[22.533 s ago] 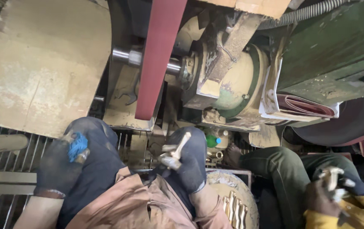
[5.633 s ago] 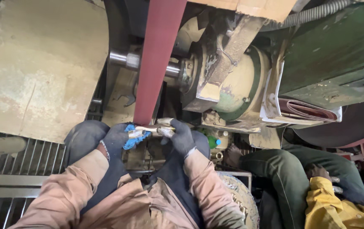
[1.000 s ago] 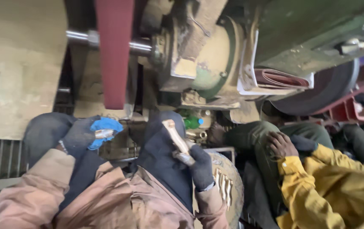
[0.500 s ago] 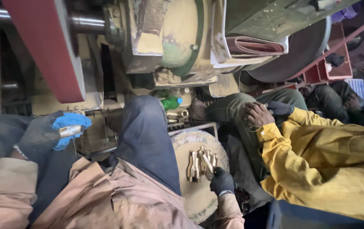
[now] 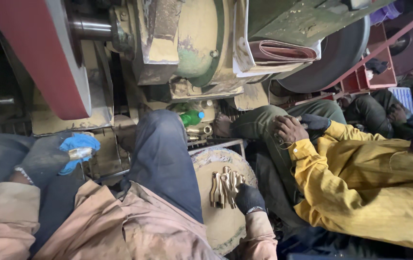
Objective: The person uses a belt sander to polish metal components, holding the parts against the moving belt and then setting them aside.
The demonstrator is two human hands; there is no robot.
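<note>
The brass pieces (image 5: 224, 188) lie in a small row on the round dusty drum top (image 5: 216, 226) near your right knee, their long axes running near to far, and your gloved right hand (image 5: 249, 198) rests on the near right end of the row, fingers curled down onto them, though you cannot tell whether it grips one. Over on the left, your left hand (image 5: 47, 156) is closed around a short brass part (image 5: 80, 153) wrapped in a blue cloth (image 5: 76, 144), the part's long axis lying left to right with its tip pointing right. Beyond it rises the red belt (image 5: 47, 53), and a person in a yellow jacket (image 5: 360, 178) sits to your right.
</note>
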